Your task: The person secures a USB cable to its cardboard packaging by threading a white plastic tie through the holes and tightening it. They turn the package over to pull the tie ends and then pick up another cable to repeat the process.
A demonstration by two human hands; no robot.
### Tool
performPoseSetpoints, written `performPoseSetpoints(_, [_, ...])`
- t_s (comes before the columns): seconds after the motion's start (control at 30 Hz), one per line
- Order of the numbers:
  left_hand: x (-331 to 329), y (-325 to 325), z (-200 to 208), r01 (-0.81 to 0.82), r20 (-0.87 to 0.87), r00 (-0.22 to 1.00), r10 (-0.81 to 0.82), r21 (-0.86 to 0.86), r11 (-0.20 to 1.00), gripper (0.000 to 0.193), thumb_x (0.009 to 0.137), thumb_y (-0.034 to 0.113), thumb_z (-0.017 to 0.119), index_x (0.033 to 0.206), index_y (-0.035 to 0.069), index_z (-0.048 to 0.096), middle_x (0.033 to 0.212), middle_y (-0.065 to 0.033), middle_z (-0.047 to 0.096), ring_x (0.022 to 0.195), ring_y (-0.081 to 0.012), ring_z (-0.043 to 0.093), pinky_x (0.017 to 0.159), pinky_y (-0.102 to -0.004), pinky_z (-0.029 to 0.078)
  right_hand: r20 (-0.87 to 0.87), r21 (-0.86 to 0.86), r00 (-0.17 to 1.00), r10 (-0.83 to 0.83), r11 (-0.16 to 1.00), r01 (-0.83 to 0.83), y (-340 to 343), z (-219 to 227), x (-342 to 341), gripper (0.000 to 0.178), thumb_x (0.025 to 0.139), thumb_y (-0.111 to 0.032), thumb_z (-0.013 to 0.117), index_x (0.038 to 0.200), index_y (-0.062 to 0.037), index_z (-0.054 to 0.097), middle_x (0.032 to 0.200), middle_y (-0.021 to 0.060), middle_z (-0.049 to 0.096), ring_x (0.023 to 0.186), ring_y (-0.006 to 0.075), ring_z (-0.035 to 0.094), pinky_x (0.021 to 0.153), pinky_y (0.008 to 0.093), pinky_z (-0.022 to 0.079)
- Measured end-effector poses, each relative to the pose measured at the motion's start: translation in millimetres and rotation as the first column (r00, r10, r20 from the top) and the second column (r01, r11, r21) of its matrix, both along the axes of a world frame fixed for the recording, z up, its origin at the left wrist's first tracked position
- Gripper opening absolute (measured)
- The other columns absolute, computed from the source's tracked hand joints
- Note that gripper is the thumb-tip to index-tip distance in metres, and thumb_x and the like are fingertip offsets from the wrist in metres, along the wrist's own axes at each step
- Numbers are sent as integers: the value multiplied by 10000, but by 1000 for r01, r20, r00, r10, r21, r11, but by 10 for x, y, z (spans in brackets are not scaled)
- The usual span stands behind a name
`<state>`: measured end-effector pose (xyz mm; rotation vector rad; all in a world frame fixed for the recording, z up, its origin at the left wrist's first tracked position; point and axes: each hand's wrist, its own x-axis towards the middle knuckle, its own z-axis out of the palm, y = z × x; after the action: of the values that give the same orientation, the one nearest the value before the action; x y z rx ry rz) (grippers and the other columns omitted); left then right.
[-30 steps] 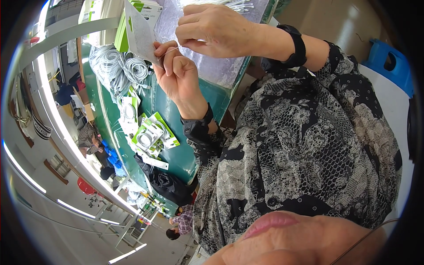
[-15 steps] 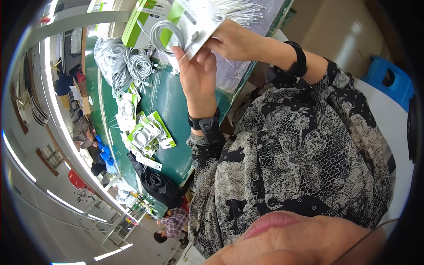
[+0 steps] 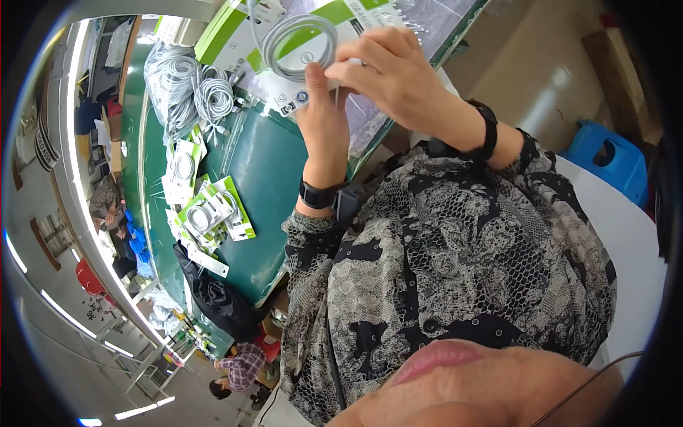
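A grey coiled cable (image 3: 270, 53) lies against a white and green packaging card (image 3: 288, 87) above the table. My left hand (image 3: 321, 132) grips the lower part of both, its thumb pressing on the coil. From the right, my right hand (image 3: 405, 82) reaches over the card's front beside the coil. Its fingers are pinched together on something small and pale that they mostly hide. A thin white strip hangs down between the two hands.
On the green table (image 3: 267, 171) are a clear bag of coiled cables (image 3: 171, 96), loose coils (image 3: 213, 98) and a pile of carded cables (image 3: 206, 213). Green-edged cards (image 3: 220, 32) stand behind. A black bag (image 3: 224, 302) hangs near the edge; a blue stool (image 3: 619, 174) stands right. A co-worker (image 3: 242, 366) sits beyond.
My right hand has moved from the card's right edge to its front, beside the coil. The card is tilted differently, and the whole view has shifted slightly.
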<state>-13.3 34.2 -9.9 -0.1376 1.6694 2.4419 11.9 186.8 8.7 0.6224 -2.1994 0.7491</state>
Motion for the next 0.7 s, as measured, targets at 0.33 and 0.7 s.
performPoseSetpoints(0.33, [53,25,-3,37,-66,997,-38,-12,999,400,981,313,494,1246,14,478,1091,-67,592,922,-146,590,780,-298,516,-92,20,971,223,975,-222,69,-83,-207,201,734,-87,661,926,-109,604,1003,-1,585,913,206,530,830,332,416])
performPoseSetpoints(0.7, [36,60,106,17,-85,996,-16,7,1000,311,938,138,567,1191,-27,492,1015,-117,614,793,-188,629,717,-314,551,-77,-242,977,198,947,-211,88,-183,-284,117,790,-18,649,832,-56,546,964,60,628,816,232,538,704,310,457])
